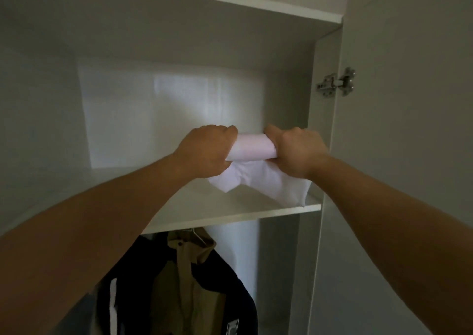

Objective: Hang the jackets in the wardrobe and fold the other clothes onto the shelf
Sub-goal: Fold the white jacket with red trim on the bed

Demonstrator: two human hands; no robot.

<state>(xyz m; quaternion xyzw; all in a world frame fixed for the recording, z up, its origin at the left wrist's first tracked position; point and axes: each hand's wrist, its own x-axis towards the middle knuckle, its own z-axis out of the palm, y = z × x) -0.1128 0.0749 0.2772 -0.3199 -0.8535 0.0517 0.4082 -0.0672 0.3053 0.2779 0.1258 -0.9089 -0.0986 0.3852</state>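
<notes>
The left forearm (pixel 102 219) and the right forearm (pixel 384 206), both bare, are reaching up from the lower corners into an open wardrobe (pixel 307 258). Beneath them a tan jacket (pixel 184 278) and a dark jacket (pixel 225 283) are hanging pressed together under the shelf (pixel 230 211), with a wire hanger (pixel 197 234) showing at the tan collar. A small pale patch (pixel 233 331) low on the dark jacket is too blurred to read. Further in, the left grip (pixel 204 152) and the right grip (pixel 297 152) are each curling tightly round one end of a rolled white garment (pixel 256 178), knuckles up, holding the roll over the shelf's right half. The garment's loose lower part is draping onto the shelf board, nearly reaching its front edge. Beyond, the pale back wall (pixel 166 109) is catching light, and at the right a metal hinge (pixel 336 82) is joining the side panel to the open door (pixel 409 155).
</notes>
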